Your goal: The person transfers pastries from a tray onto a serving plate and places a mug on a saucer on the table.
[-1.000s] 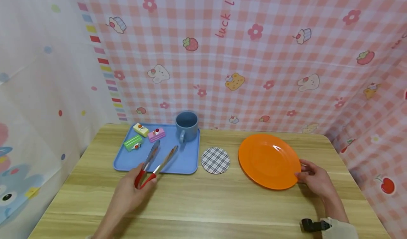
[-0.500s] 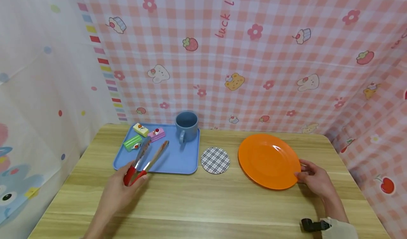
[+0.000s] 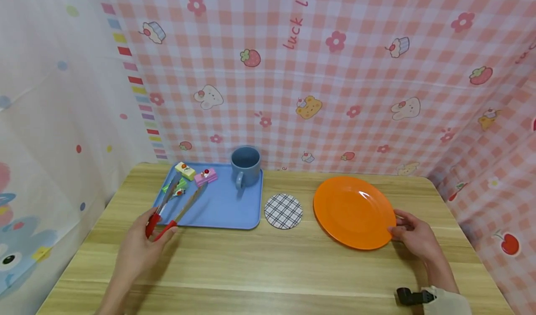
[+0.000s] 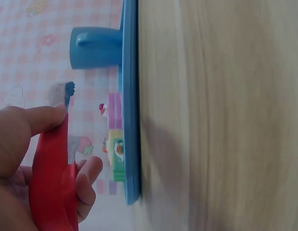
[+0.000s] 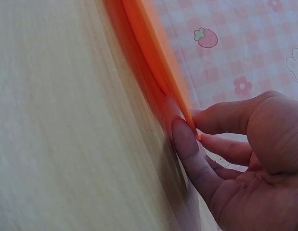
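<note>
My left hand [image 3: 138, 247] grips the red handles of a pair of tongs [image 3: 187, 208], its metal arms spread apart. In the head view the tongs reach over the left part of a blue tray [image 3: 234, 217], one arm overlapping a green toy cake slice [image 3: 181, 184]. Beside that slice lie a yellow cake slice [image 3: 185, 170] and a pink one [image 3: 205, 177], each with a small fruit on top. At the far right, my right hand [image 3: 418, 236] pinches the rim of an orange plate [image 3: 356, 212] between thumb and fingers, as the right wrist view shows.
A blue-grey mug [image 3: 246, 166] stands at the tray's back right corner. Between tray and plate lies a round checked coaster [image 3: 283, 211]. A pink gingham cloth [image 3: 272, 82] hangs behind the wooden table [image 3: 268, 268].
My left hand has carried the tongs leftward, from the tray's middle to over the green cake slice. The right hand and the plate have stayed in place.
</note>
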Tool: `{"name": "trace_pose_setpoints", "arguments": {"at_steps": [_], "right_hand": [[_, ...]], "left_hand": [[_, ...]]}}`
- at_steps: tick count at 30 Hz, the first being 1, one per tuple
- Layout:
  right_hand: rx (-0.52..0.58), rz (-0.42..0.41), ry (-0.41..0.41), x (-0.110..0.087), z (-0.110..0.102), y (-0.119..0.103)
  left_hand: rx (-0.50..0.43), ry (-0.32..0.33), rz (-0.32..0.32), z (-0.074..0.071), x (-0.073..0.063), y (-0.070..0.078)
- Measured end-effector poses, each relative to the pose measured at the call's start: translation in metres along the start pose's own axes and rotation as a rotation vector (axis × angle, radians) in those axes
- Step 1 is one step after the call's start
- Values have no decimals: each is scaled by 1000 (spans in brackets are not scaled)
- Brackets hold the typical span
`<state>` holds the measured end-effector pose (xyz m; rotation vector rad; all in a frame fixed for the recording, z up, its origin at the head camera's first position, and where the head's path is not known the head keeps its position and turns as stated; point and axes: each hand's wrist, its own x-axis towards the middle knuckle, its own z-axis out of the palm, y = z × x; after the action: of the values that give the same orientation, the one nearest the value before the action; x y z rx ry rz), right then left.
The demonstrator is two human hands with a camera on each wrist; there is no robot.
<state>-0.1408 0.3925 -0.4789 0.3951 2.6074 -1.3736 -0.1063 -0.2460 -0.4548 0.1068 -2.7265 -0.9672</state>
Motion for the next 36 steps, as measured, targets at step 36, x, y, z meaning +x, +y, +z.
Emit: {"name": "trace_pose_setpoints", "arguments": {"at_steps": [36], "right_hand": [[16,0,-5,2,0,3]], "left_hand": [[95,-87,7,-24,32,-58]]}}
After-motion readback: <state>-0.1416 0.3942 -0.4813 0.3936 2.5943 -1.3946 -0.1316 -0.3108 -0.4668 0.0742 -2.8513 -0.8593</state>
